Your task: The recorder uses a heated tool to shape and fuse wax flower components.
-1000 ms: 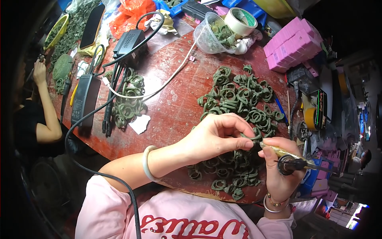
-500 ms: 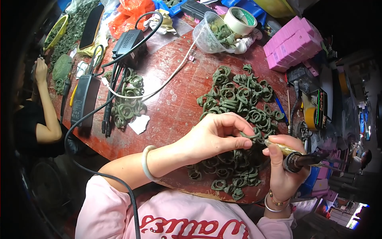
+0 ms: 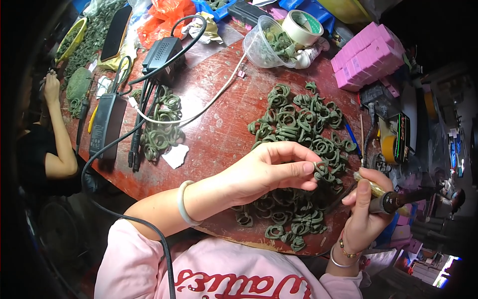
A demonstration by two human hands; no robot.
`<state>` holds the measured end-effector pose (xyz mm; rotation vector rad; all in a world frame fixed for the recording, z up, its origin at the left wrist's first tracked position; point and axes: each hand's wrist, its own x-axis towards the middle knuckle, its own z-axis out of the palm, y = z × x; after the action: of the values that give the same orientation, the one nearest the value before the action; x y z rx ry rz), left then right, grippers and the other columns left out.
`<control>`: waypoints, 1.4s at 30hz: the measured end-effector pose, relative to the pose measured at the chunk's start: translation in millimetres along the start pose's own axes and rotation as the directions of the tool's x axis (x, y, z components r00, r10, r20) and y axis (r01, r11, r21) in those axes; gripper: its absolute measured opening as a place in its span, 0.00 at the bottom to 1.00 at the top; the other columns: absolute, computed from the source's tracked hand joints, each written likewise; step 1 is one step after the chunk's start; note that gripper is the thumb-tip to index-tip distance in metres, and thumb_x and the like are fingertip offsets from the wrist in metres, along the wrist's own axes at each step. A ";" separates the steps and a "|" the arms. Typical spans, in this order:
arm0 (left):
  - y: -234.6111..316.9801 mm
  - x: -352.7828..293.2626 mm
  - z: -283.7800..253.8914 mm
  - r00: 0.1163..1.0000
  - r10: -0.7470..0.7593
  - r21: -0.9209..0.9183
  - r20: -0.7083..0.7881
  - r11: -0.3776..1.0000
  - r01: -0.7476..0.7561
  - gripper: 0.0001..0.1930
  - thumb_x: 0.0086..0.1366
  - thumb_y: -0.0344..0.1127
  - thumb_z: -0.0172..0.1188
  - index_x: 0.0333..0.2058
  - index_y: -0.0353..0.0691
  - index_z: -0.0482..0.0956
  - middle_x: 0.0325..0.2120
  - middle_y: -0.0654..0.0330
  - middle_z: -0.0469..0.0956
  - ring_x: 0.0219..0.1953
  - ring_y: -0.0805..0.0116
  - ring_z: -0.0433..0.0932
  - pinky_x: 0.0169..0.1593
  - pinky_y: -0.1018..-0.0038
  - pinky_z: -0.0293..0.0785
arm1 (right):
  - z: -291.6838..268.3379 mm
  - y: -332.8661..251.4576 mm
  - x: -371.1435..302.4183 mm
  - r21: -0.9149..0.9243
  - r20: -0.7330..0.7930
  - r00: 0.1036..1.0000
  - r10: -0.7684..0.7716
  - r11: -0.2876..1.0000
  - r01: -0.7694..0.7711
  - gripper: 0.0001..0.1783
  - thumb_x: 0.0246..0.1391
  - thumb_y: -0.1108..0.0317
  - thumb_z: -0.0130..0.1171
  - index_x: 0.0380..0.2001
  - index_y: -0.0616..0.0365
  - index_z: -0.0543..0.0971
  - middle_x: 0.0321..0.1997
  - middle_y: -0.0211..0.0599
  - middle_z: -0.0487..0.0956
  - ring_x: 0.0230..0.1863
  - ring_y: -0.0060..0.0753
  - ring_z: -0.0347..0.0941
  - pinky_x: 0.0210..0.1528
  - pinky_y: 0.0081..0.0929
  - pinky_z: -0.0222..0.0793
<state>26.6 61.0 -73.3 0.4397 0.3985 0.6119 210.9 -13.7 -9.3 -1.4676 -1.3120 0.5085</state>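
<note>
L hand (image 3: 271, 169) is pinching a small green wax ring (image 3: 320, 169) btwn thumb and fingertips, holding it just above the ring pile (image 3: 298, 149) on the red counter (image 3: 214, 134). R hand (image 3: 366, 209) is closed around a pen-style heated tool (image 3: 386, 199), its tip pointing toward the pinched ring and sitting close to it.

Outward: a smaller ring cluster (image 3: 159, 129) is lying near black power units (image 3: 107, 124) w/ cables; a clear plastic cup (image 3: 266, 45) of rings and a tape roll (image 3: 301, 25) are sitting at the far edge, pink boxes (image 3: 366, 55) to the R. Another person's arm (image 3: 57, 129) is working at far L.

Risks, as I judge: the tip is so near the L fingertips that a slip could burn them; too much contact could melt or deform the ring; the white cable (image 3: 199, 107) crossing the counter could snag.

Hard to tell: whether the tip is touching the ring, since fingers are covering it; the tool's rear end is fading into the dark R side; the counter's near edge is hidden by the pink shirt (image 3: 224, 274).
</note>
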 end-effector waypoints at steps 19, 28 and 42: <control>-2.9 4.6 -6.0 0.976 0.172 0.153 0.134 0.969 -0.192 0.11 0.66 0.27 0.57 0.46 0.36 0.74 0.44 0.61 0.74 0.43 0.74 0.75 0.46 0.74 0.78 | -12.1 1.8 -17.8 0.075 0.092 0.978 0.185 0.978 -0.192 0.14 0.57 0.68 0.60 0.42 0.69 0.76 0.26 0.40 0.82 0.28 0.22 0.73 0.37 0.20 0.68; 0.9 2.5 -2.7 0.987 0.098 0.207 0.131 0.970 -0.123 0.11 0.66 0.29 0.58 0.45 0.32 0.77 0.38 0.61 0.78 0.36 0.74 0.78 0.44 0.76 0.77 | -2.0 1.5 -13.9 0.059 0.046 0.998 0.040 0.997 -0.043 0.14 0.61 0.68 0.56 0.43 0.70 0.74 0.23 0.35 0.76 0.20 0.20 0.70 0.27 0.16 0.65; 2.2 3.8 -4.5 0.988 0.146 0.160 0.056 0.975 -0.153 0.10 0.66 0.28 0.58 0.45 0.34 0.76 0.38 0.61 0.77 0.38 0.73 0.78 0.42 0.75 0.78 | -23.9 53.3 -36.1 -0.220 -0.143 0.986 -0.088 0.974 0.055 0.25 0.53 0.53 0.66 0.41 0.66 0.75 0.36 0.36 0.76 0.37 0.27 0.71 0.44 0.26 0.67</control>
<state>26.2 66.3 -76.8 0.6440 0.3773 0.7172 243.8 -47.6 -59.1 -1.5968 -1.3246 0.2063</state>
